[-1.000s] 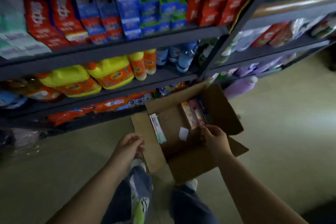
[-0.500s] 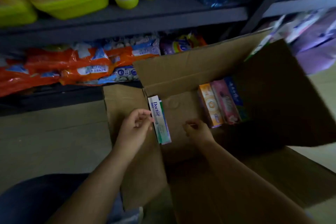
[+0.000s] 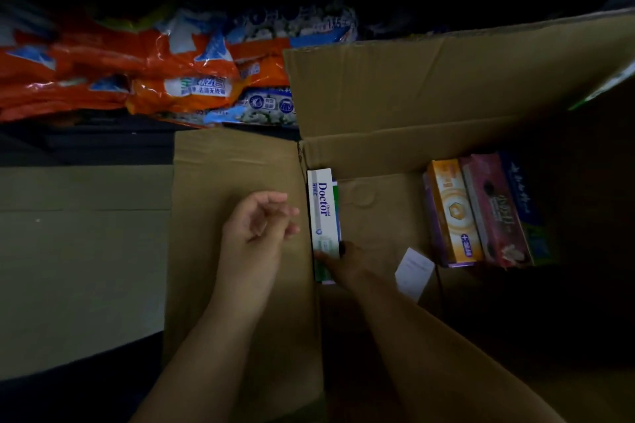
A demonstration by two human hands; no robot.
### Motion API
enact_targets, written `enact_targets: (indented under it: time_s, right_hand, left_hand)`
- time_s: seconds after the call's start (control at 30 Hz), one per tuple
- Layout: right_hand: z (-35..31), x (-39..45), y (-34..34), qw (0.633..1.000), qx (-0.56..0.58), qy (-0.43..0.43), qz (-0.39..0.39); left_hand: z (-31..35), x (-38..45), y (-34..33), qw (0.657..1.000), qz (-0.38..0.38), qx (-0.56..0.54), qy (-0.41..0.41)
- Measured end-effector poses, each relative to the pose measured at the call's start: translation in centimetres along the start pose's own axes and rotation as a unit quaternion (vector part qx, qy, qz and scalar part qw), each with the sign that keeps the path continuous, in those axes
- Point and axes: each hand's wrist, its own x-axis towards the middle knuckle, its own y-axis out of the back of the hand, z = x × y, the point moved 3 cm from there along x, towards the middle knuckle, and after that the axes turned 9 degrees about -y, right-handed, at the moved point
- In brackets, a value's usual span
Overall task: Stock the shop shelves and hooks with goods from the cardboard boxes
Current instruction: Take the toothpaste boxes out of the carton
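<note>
An open cardboard box (image 3: 378, 154) stands on the floor below me. A white and green "Doctor" toothpaste carton (image 3: 323, 213) leans against its left inner wall. My right hand (image 3: 343, 261) reaches into the box and pinches the carton's near end between thumb and fingers. My left hand (image 3: 257, 227) hovers over the left flap with loosely curled fingers, just left of the carton, holding nothing. Three more toothpaste cartons, orange (image 3: 453, 213), pink (image 3: 494, 209) and blue (image 3: 525, 203), lie side by side at the box's right.
A white paper slip (image 3: 414, 271) lies on the box floor. Orange and blue detergent bags (image 3: 178, 79) fill the dark bottom shelf behind the box. Bare floor (image 3: 79, 251) lies to the left. The box's right inner side is in deep shadow.
My view has dropped closer to the box. My right hand moved left from the box floor onto the Doctor carton's near end. My left hand let go of the carton and drew slightly left.
</note>
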Motion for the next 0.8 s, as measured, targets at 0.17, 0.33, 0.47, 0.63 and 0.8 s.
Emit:
enact_targets:
  time_s: [0.17,0.33,0.47,0.63,0.8]
  right_hand:
    - [-0.1,-0.6,1.1,1.000,0.002,0.016,-0.002]
    - [0.3,-1.8,3.4,0.999,-0.002,0.024,0.032]
    - [-0.3,-5.1,6.4,0.997,0.062,-0.008,-0.040]
    - [-2.1,-11.5,8.1,0.977,0.127,0.004,-0.171]
    - [-4.3,-16.3,6.5,0.967,0.078,0.087,-0.226]
  left_hand:
    - [-0.4,0.1,0.1,1.000,-0.018,0.009,-0.008]
    - [-1.0,0.2,0.7,0.999,-0.035,0.022,0.010]
    - [-0.8,0.3,0.9,0.999,-0.019,-0.009,0.028]
    - [-0.3,0.1,-1.0,0.997,-0.048,-0.017,0.063]
    - [-0.7,-1.8,-3.1,0.976,-0.150,-0.017,0.158]
